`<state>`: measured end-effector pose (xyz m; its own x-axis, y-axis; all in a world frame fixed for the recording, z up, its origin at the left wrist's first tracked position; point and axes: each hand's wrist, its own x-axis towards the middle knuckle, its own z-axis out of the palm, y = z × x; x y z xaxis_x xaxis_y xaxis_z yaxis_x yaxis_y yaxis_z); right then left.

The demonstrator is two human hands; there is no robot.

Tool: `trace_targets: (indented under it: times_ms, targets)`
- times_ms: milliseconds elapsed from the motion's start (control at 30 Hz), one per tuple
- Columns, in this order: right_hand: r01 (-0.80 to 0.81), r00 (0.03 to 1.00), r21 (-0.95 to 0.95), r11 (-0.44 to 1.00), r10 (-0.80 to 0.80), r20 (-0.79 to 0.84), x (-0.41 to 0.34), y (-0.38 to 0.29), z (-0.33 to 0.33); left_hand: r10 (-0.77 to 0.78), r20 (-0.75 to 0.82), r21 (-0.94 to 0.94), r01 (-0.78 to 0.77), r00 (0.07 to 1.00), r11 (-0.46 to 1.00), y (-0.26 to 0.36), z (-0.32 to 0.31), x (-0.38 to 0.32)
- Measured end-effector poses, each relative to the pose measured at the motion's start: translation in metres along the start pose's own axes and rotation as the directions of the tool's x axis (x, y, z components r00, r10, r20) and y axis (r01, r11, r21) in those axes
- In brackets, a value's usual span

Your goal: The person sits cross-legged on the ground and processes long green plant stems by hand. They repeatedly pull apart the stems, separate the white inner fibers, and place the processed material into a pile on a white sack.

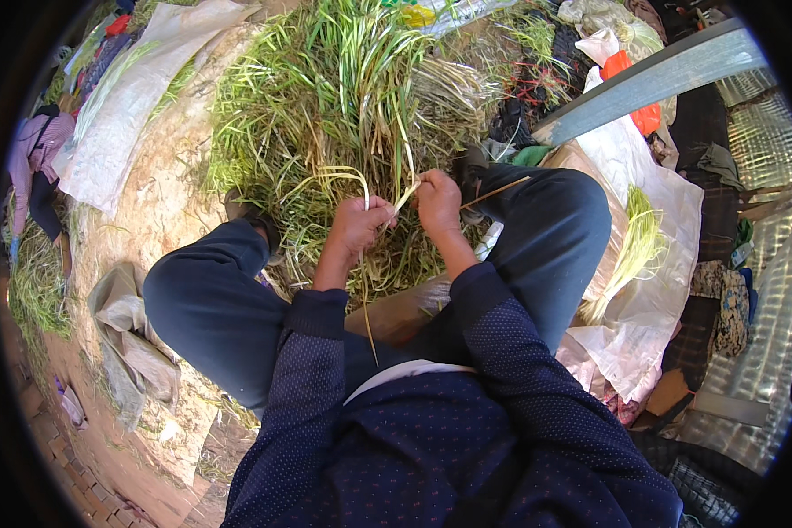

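Note:
In front of me, between my bent knees, my left hand (353, 228) grips the lower part of a pale leafy stalk (406, 196). A long limp leaf bends over that hand and trails toward my lap. My right hand (437, 201) pinches the same stalk a little higher, close beside the left. What lies inside the right fingers is hidden. Just beyond both hands spreads a large heap of long green leafy stalks (343, 86), mixed with brown, dry leaves. A thin brown stick (495, 192) slants from beside my right wrist across my right knee.
A bundle of trimmed pale stalks (624, 254) lies on a whitish plastic sheet (666, 264) at right. A metal beam (653, 79) slants in above it. Another sheet (138, 99) covers ground at upper left. A co-worker (39, 152) bends over greens at far left.

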<state>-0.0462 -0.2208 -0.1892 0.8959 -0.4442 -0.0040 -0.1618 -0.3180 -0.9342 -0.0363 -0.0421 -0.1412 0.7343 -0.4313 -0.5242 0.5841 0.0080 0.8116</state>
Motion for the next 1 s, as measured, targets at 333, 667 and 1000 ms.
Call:
trace_targets:
  times_ms: [333,667,1000]
  targets:
    - [-0.333,0.926,0.434,0.837,0.377,-0.018,0.006,0.003,-0.013,0.004,-0.007,0.043,-0.004,1.000,0.999,0.005,0.007,-0.005]
    - [-0.414,0.908,0.303,0.859,0.363,0.210,-0.005,0.006,-0.007,-0.012,0.003,-0.059,0.013,1.000,0.998,0.002,0.000,-0.002]
    - [-0.363,0.929,0.355,0.861,0.306,0.208,-0.021,-0.018,-0.018,0.236,-0.143,0.332,-0.178,0.961,0.926,-0.016,0.003,0.012]
